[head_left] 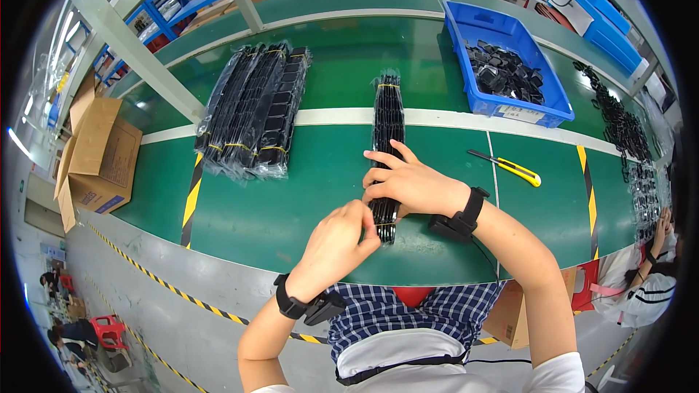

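On the green belt straight ahead lies the long black bundle (387, 147); my right hand (411, 183) presses flat on its near end while my left hand (341, 236) pinches the yellow band (384, 224). Best, I judge: steady hold, slow peel.

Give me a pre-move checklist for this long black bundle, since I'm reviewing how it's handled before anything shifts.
1. Right hand rests on the black bundle: ok.
2. Left hand pinches at the near end by the yellow band: ok.
3. Bundle lies flat on the green table: ok.
4. Yellow utility knife lies apart from both hands: ok.
5. Knife blade retracted: cannot tell.
6. Stacked bundles at left do not touch it: ok.
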### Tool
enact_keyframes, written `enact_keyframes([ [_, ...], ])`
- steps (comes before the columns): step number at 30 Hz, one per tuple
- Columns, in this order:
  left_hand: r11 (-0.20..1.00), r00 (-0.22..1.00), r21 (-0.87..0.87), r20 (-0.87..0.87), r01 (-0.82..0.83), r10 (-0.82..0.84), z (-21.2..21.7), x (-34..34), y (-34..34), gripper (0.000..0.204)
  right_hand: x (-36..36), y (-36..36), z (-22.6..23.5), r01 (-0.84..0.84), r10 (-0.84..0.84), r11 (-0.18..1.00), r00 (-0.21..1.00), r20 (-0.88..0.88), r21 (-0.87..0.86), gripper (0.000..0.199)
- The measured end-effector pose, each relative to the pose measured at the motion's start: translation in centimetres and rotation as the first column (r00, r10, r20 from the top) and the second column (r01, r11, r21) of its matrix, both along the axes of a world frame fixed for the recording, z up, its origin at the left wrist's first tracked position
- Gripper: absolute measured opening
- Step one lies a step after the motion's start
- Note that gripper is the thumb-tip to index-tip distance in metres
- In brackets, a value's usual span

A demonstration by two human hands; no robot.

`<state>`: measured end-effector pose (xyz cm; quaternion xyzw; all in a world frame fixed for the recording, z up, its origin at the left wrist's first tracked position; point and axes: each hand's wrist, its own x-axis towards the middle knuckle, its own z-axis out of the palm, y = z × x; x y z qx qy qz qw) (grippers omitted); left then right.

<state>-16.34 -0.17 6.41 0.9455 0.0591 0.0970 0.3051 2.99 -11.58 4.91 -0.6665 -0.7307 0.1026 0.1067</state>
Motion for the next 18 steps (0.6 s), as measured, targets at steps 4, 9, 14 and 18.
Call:
enact_keyframes([
  [4,0.969,0.981,-0.205,-0.162,-0.138,0.106,-0.1,-1.8,-0.8,0.016,0.2,-0.2,-0.1,0.009,-0.009,1.000,1.000,-0.022,-0.009,0.062],
  [9,0.970,0.973,-0.151,-0.161,-0.188,0.164,-0.2,-3.6,-2.2,0.016,0.0,-0.1,-0.1,0.020,-0.020,1.000,0.999,-0.041,-0.005,0.065],
  [14,0.973,0.980,0.115,0.003,-0.198,0.199,-0.7,-3.4,-5.5,0.015,0.1,-0.1,-0.6,0.023,-0.023,1.000,0.999,-0.045,0.004,0.065],
  [18,0.931,0.981,0.312,0.081,-0.191,0.175,-1.9,-2.7,-7.5,0.014,0.1,-0.1,-0.7,0.022,-0.021,1.000,0.998,-0.056,0.017,0.065],
])
